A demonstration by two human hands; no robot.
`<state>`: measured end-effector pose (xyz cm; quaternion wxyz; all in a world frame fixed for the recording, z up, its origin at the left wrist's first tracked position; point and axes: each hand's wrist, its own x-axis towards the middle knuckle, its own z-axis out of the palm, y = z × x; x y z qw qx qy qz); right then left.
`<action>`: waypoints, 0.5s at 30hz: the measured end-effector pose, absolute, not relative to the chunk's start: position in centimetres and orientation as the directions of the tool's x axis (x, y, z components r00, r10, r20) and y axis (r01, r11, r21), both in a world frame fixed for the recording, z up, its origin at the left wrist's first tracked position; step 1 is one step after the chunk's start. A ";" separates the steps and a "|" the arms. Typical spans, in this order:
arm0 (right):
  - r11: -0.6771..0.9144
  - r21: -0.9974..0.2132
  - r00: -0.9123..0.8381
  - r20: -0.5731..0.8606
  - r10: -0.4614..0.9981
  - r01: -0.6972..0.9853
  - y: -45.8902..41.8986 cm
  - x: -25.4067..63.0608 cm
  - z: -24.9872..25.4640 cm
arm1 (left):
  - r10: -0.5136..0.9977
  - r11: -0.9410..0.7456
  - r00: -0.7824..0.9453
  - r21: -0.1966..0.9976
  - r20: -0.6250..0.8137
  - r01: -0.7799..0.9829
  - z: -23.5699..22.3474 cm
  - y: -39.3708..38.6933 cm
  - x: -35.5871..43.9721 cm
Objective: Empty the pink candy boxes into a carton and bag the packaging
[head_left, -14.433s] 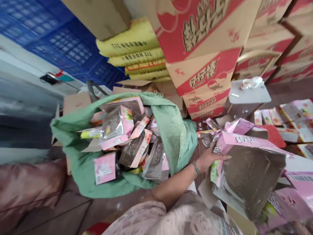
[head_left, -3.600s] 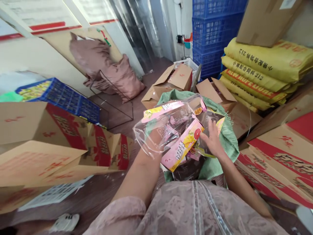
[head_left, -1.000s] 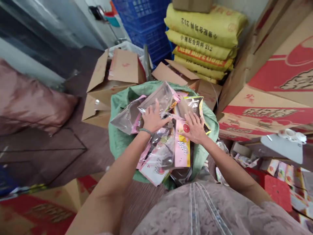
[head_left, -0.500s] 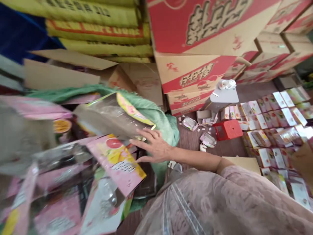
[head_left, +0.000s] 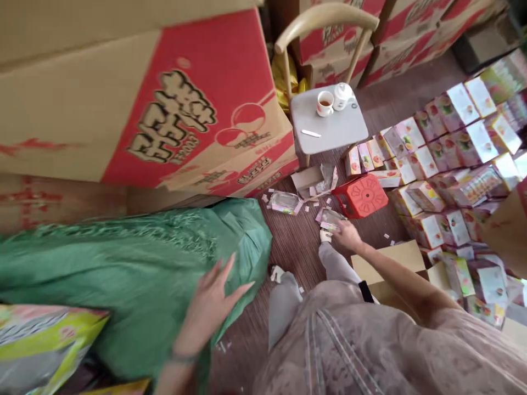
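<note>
A big green woven sack (head_left: pixel 123 263) fills the lower left, with a yellow-green packet (head_left: pixel 41 340) at its mouth. My left hand (head_left: pixel 216 299) lies on the sack's side with fingers spread, holding nothing. My right hand (head_left: pixel 346 237) reaches down to the wooden floor and touches a clear plastic wrapper (head_left: pixel 329 219) beside the red stool (head_left: pixel 362 195). Its fingers curl over the wrapper; whether they grip it is not visible.
A red-and-tan carton (head_left: pixel 164 109) stands behind the sack. A grey chair (head_left: pixel 329 123) holds a cup and a teapot. Rows of small pink boxes (head_left: pixel 453 153) cover the floor at right. Scraps and a flat brown carton (head_left: pixel 395 263) lie near my legs.
The view has swung right and down. My right hand left the packets in the sack and went down to the floor by the red stool. My left hand now rests on the sack.
</note>
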<state>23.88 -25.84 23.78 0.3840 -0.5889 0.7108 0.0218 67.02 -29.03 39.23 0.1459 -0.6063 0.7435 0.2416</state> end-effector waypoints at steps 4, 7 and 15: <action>0.438 -0.195 -0.216 -0.655 -0.724 -0.877 -26.7 15.1 16.9 | -0.685 0.307 -0.244 0.032 -0.686 -0.951 27.8 -37.3 58.3; 0.406 -0.107 -0.201 -0.737 -0.645 -0.908 -27.8 13.0 10.8 | -0.632 0.372 -0.225 -0.035 -0.741 -0.928 19.8 -42.5 54.2; 0.409 -0.133 -0.132 -0.820 -0.557 -0.903 -29.8 14.7 -6.7 | -0.540 0.496 -0.267 -0.045 -0.798 -0.867 -2.5 -50.4 49.9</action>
